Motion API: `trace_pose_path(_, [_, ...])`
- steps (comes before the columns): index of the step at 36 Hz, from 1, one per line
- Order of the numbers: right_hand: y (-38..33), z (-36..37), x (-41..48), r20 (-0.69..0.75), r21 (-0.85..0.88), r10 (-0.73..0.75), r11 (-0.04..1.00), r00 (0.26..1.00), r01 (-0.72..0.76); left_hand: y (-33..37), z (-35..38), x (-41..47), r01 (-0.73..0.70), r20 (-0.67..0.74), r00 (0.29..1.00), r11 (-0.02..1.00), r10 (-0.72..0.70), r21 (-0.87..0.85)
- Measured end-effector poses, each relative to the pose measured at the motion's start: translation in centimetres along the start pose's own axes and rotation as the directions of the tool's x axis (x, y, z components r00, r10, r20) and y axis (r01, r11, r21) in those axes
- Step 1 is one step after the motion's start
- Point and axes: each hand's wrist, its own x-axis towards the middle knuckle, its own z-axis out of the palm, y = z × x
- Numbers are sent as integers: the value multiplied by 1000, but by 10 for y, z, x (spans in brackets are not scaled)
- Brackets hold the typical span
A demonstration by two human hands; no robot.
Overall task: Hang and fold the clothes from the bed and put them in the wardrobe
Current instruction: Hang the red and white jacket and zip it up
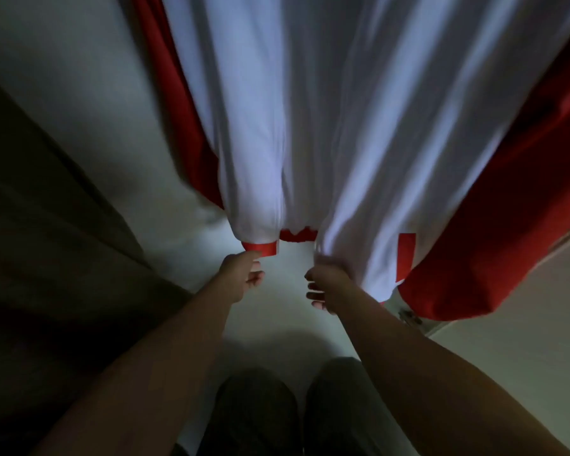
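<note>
floor (270, 327): pale | left: dark panel (46, 225) | right: beige panel (524, 357) | light: dim

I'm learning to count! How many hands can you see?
2. The left hand is at the red band of the garment; the right hand grips its white cloth. None looks hidden.

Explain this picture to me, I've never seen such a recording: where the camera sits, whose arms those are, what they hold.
There is no machine: one camera worn on a person's head looks down along their two bare arms. A white garment with red sides and trim hangs before them. The right hand grips a bunch of its white cloth near the lower edge. The left hand touches a red band there; whether it pinches it is unclear.
</note>
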Motion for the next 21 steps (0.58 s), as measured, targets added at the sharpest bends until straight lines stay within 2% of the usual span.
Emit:
trace_pose_path(2, [10,-3,7,14,70,112,991,994,-113,-6,5,6,71,53,996,994,-67,-86])
trace_pose_path(3, [15,-4,12,3,103,123,987,992,-123,-8,8,9,101,80,993,987,-92,-122])
trace_pose_path(7, [29,-7,29,-70,374,21,927,997,7,-15,16,21,171,161,979,936,-125,-308])
trace_pose_path(11, [39,-8,36,-148,520,-45,846,988,116,-31,20,28,193,237,966,888,-98,-418])
trace_pose_path(15, [52,-15,42,-122,534,-117,830,986,164,-52,22,26,182,266,961,907,-81,-380])
trace_pose_path(19, [65,-21,45,1,589,-169,797,986,136,-73,16,16,78,271,963,970,-13,-230])
trace_pose_path(21, [74,-25,45,61,549,-190,826,980,126,-78,14,10,65,260,966,975,-7,-215])
